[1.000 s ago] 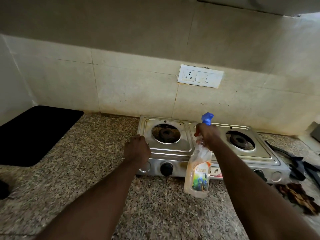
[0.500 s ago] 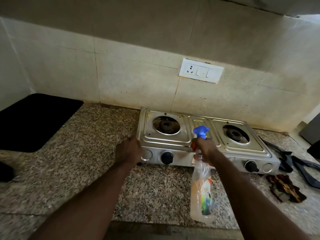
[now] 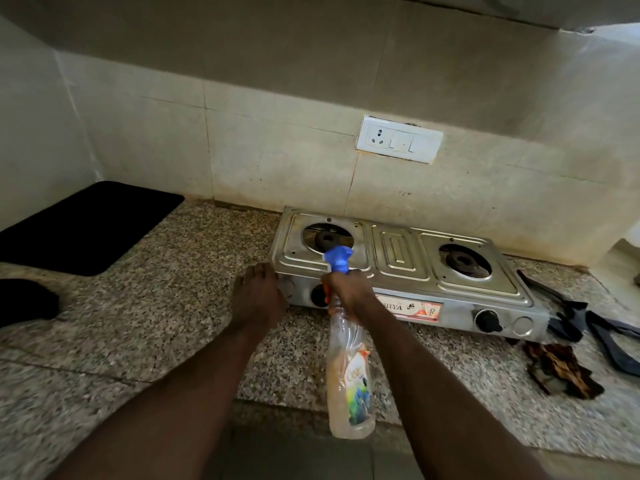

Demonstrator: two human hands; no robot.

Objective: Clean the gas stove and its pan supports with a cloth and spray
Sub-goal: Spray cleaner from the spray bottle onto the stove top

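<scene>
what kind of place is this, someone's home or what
Most likely a home kitchen: a two-burner gas stove sits on a speckled granite counter against a tiled wall with a switch-and-socket plate.

**Q:** What bounds the scene at the far side?
**A:** A pale, stained tiled wall [image 3: 277, 150], bearing a white socket plate [image 3: 399, 139] right of centre; a side wall [image 3: 27, 133] meets it at far left.
**Q:** And below?
**A:** A speckled granite surface [image 3: 138, 323], with a black mat [image 3: 86, 226] lying at its far left; dark floor tiles [image 3: 304, 459] show past its near edge. Light is dim, brighter at the far right.
</scene>
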